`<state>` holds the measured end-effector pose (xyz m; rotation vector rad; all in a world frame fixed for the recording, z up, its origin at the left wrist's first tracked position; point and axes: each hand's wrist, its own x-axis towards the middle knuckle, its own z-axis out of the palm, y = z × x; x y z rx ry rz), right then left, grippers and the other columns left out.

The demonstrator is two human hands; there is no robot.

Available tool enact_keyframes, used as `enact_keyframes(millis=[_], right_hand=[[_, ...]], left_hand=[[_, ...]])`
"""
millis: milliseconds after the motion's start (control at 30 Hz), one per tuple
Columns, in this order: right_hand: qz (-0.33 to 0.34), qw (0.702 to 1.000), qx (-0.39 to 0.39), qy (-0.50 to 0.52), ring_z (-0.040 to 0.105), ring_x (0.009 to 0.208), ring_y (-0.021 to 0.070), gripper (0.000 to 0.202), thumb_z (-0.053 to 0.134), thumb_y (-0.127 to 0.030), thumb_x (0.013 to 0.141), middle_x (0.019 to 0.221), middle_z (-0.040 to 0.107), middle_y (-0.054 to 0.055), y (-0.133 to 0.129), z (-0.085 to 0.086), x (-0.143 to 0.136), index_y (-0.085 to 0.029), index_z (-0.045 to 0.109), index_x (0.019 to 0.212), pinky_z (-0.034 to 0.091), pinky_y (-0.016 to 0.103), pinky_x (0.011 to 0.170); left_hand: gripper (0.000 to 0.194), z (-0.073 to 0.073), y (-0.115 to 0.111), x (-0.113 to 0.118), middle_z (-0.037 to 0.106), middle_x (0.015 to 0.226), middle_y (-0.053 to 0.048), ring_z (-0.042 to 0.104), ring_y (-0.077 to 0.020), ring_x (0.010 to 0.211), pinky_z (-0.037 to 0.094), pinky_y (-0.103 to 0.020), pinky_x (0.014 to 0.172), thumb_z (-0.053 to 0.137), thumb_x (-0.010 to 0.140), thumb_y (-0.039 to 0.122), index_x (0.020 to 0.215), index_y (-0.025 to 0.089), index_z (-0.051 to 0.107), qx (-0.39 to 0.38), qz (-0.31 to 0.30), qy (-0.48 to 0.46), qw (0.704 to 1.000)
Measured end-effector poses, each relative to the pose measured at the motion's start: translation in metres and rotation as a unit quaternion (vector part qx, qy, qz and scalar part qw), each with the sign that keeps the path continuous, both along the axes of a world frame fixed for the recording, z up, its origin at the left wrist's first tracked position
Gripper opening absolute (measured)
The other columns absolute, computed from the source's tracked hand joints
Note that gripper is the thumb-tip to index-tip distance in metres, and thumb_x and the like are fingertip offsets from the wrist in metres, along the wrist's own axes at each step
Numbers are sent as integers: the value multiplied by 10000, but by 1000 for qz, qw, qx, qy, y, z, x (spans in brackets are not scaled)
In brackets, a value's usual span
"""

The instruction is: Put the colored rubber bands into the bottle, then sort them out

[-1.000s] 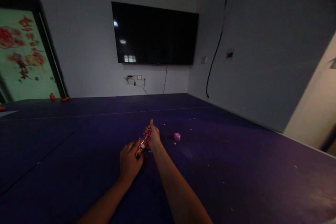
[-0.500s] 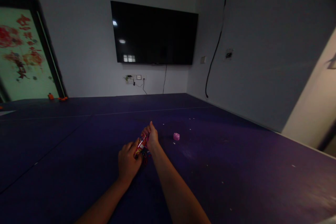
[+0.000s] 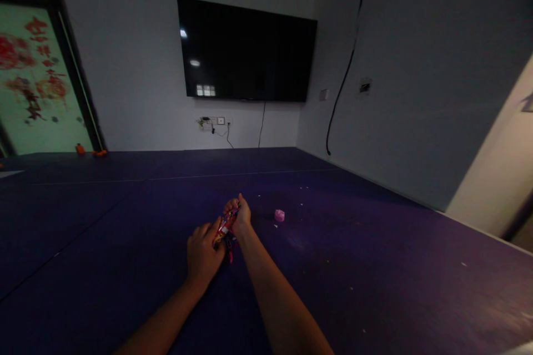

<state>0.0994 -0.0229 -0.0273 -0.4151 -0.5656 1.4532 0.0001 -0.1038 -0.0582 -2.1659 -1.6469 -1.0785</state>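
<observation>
My left hand (image 3: pixel 204 249) is closed around a small clear container (image 3: pixel 225 228) tilted up toward the right, with red, yellow and pink bits showing through it. At its upper end my right hand (image 3: pixel 242 219) is cupped with the fingers curled in. Thin colourful bands (image 3: pixel 236 212), perhaps hair ties, lie in that palm. More dark and pink bands (image 3: pixel 230 249) lie on the purple floor just below the container, between my wrists. To the right of my right hand sits a small pink cap-like piece (image 3: pixel 280 215), touched by neither hand.
Small white scraps (image 3: pixel 302 204) are scattered over the purple floor mat (image 3: pixel 375 266). At the back hang a television (image 3: pixel 250 55) and wall sockets with cables (image 3: pixel 220 121). Small orange objects (image 3: pixel 99 153) stand by the door at far left. A black cable (image 3: pixel 343 80) runs down the right wall.
Colourful bands now show in my right palm at the container's upper end, where fewer showed before. A pink strand below the container is more visible. The pink piece stays put.
</observation>
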Motion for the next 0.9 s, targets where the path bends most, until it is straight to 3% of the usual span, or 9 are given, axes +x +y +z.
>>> enact_keyframes(millis=[333,633,900], right_hand=[[-3,999,4,-32,385,405,95,439,625,-523,694,422,391,-56,-1,-4,-6,-203,394,501,336,211,402],[66,995,65,-45,442,468,84,125,639,-263,697,482,438,-67,-8,-3,-3,-168,642,779,406,202,512],[79,993,43,-82,516,523,86,264,543,-95,616,645,621,-16,-5,-8,1,-175,675,830,427,196,525]], left_hand=[[487,-1,1,0,626,988,-54,551,-231,912,414,-334,745,518,723,144,1202,221,551,-3,-1,-17,1000],[474,-3,3,-1,623,966,-72,554,-243,883,429,-357,767,513,741,181,1214,194,543,27,4,-42,999],[475,-2,1,-2,624,958,-82,553,-254,878,436,-362,753,511,736,183,1209,163,548,25,12,-43,999]])
